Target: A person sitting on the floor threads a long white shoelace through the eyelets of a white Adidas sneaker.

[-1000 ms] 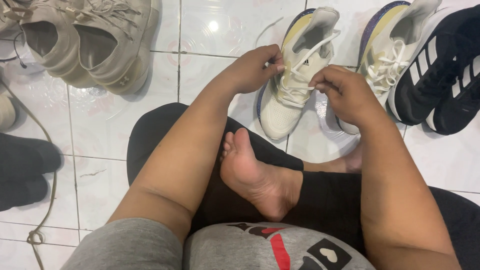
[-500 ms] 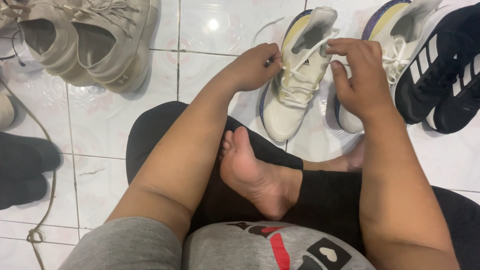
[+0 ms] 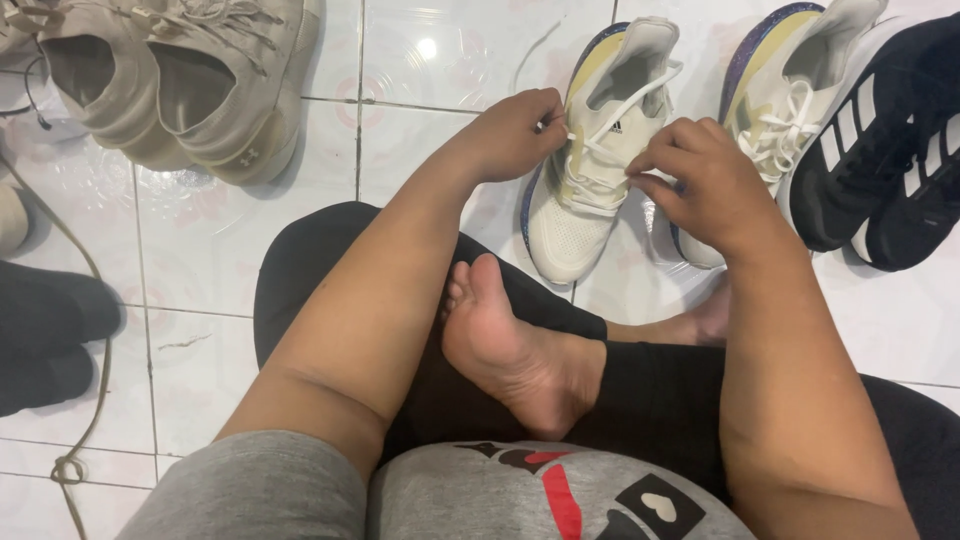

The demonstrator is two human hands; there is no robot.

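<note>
We sit cross-legged on the white tiled floor (image 3: 200,260), and both our hands work at the cream sneaker (image 3: 590,150) standing at about one o'clock from our lap, toe pointing back toward us. Our left hand (image 3: 510,135) is closed in a pinch at the shoe's nine o'clock edge, thumb and fingertips gripping the end of the white lace (image 3: 625,105), which runs taut across the tongue. Our right hand (image 3: 700,175) curls at the shoe's three o'clock side, its fingers bent in and pressed against the lacing there; we cannot tell whether it truly grips a strand. Just beside that hand, at two o'clock, stands the matching cream sneaker (image 3: 790,110), and touching it farther right lies a black shoe with white stripes (image 3: 880,140). A pair of beige sneakers (image 3: 180,80) sits well apart at eleven o'clock. Our bare foot (image 3: 510,350) rests sole-up on our black trousers, directly below the shoe in hand.
</note>
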